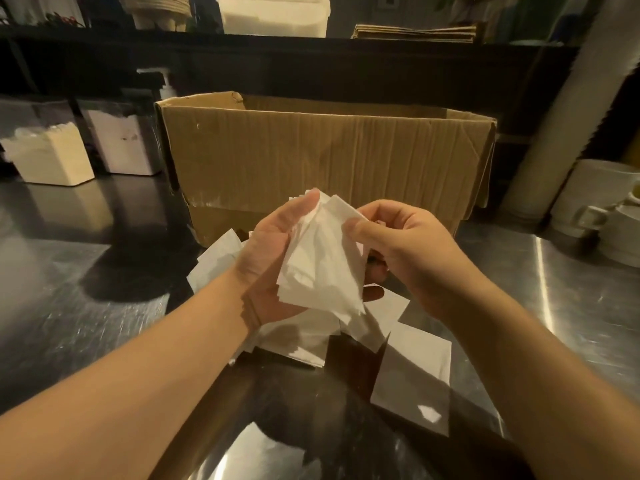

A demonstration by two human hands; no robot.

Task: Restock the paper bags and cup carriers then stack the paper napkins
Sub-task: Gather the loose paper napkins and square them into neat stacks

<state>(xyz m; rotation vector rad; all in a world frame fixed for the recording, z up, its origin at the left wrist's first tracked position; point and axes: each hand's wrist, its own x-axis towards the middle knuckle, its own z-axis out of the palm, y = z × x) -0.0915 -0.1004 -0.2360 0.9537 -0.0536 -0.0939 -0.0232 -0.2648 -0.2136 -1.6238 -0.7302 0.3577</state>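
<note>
From the head camera, both hands meet above the steel counter (104, 306). The left hand (273, 258) cups a small sheaf of white paper napkins (318, 265) from beneath, fingers curled up around its far edge. The right hand (398, 247) pinches the sheaf's upper right corner between thumb and forefinger. Directly below the grip, more loose napkins (412, 372) lie scattered flat on the counter, overlapping one another. Just beyond the hands stands an open cardboard box (325, 150). Well off to the left of the grip sit two napkin holders (52, 157), and far to the right a stack of white cups (595, 199).
</note>
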